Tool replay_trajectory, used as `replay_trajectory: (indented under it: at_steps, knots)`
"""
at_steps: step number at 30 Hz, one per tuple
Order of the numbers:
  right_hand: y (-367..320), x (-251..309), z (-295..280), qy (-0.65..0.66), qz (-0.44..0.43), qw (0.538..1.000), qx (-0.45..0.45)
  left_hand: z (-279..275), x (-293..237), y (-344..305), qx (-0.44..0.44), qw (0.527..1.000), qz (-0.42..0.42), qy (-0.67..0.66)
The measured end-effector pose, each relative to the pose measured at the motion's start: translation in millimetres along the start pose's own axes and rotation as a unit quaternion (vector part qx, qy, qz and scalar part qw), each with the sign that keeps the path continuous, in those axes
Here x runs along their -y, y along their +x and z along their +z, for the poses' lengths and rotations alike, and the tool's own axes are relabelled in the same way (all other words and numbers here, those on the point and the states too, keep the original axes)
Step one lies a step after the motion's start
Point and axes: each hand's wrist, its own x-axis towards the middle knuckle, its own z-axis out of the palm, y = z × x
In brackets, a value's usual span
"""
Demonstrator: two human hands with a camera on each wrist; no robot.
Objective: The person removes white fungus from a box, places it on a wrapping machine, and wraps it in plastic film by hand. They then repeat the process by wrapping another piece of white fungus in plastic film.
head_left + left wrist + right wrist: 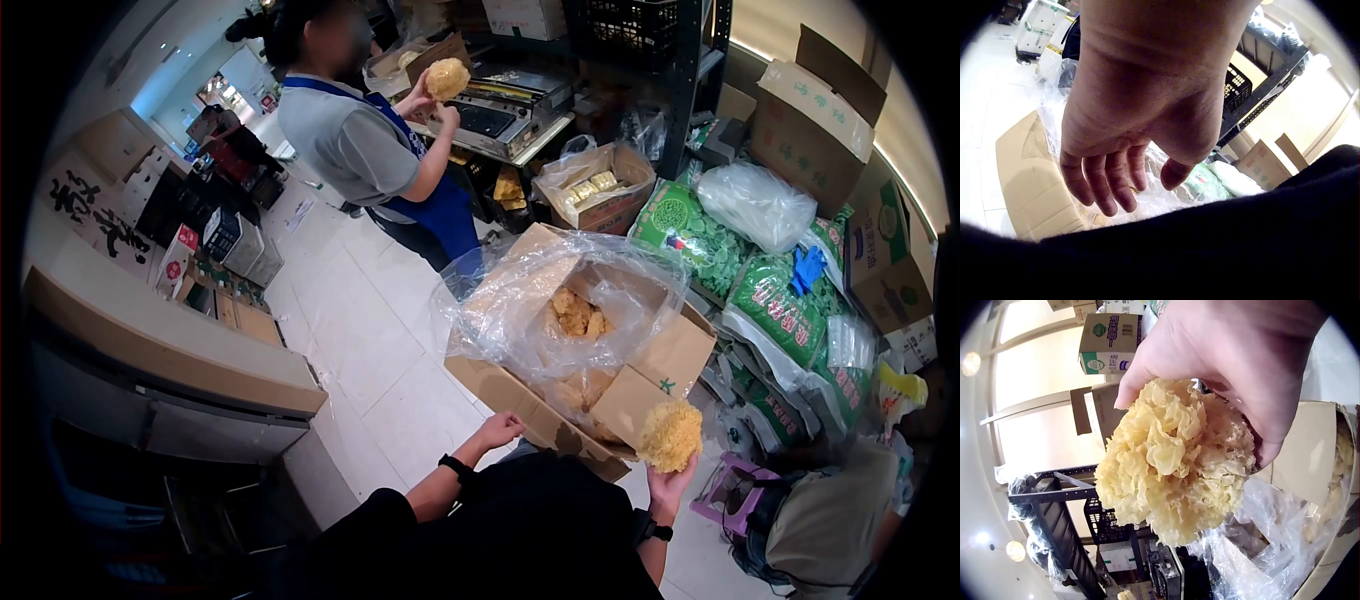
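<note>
My right hand (670, 487) grips a frilly, pale yellow dried snow fungus (672, 437) beside the right end of an open cardboard box. In the right wrist view, thumb and fingers curl round the snow fungus (1172, 456), whose ruffled face fills the middle. My left hand (500, 430) hangs loosely over the near side of the box, and its fingers (1110, 184) hold nothing in the left wrist view. The cardboard box (500, 393) is lined with a clear plastic bag (510, 300). More snow fungus pieces (577, 313) lie inside the bag.
A person in a blue apron (450, 215) stands beyond the box, holding another snow fungus (447, 79). Green printed sacks (775, 310) are stacked at the right. Behind is a smaller open box (600, 205). A purple stool (735, 490) stands at lower right.
</note>
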Motion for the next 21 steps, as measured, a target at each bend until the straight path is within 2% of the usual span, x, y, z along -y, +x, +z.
replay_trajectory:
  at_steps: [21]
  knots:
    - [-3.1,-0.8,8.9,0.016,-0.001,1.000,-0.005,-0.3,-2.0,0.6,-0.004,1.000,0.004,0.008]
